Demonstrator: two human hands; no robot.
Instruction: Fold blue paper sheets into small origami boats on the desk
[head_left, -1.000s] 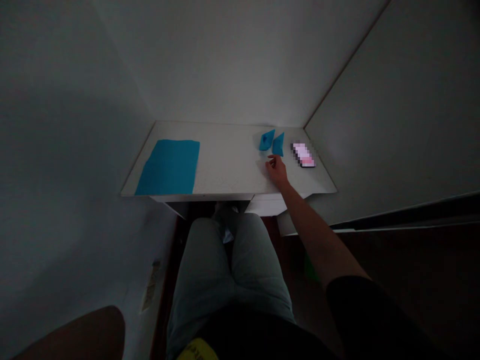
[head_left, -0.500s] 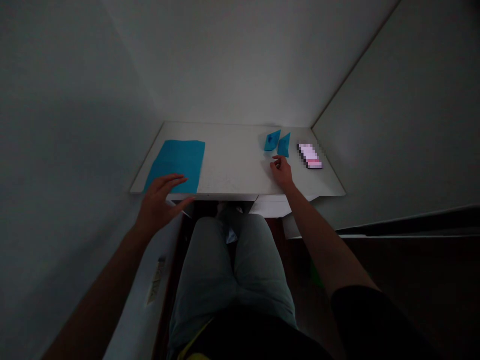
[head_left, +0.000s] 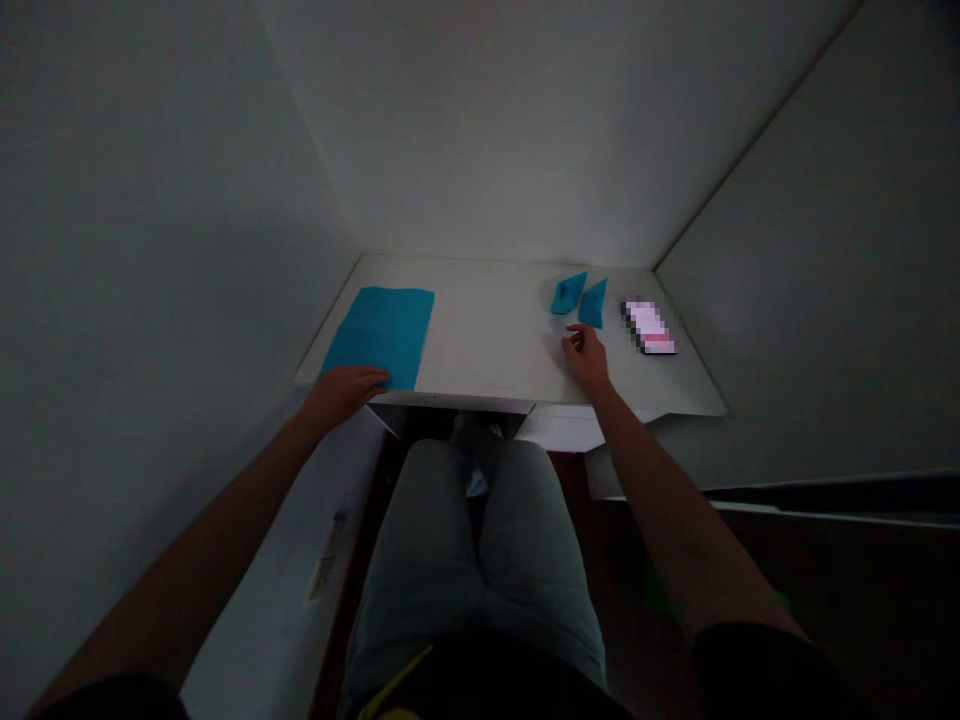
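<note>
A flat sheet of blue paper [head_left: 386, 330] lies on the left part of the white table. My left hand [head_left: 345, 392] is at its near edge, fingers together on top and the thumb close below, closed on the edge. Toward the right, two small folded blue paper pieces [head_left: 569, 294] [head_left: 593, 304] stand side by side, shaped like paper boats. Just in front of them my right hand [head_left: 586, 358] rests with loosely curled fingers, apart from both pieces. Nothing shows in it.
A phone [head_left: 649, 328] with a blurred, lit screen lies right of the folded pieces. White walls [head_left: 480, 150] enclose the white table [head_left: 487, 345] at the back and both sides. Below its front edge are a white drawer front [head_left: 559, 428] and my legs [head_left: 465, 560].
My left hand has come down from above the paper, its spread fingers closing at the near edge. My right hand keeps its place by the folded pieces. The camera view has shifted slightly.
</note>
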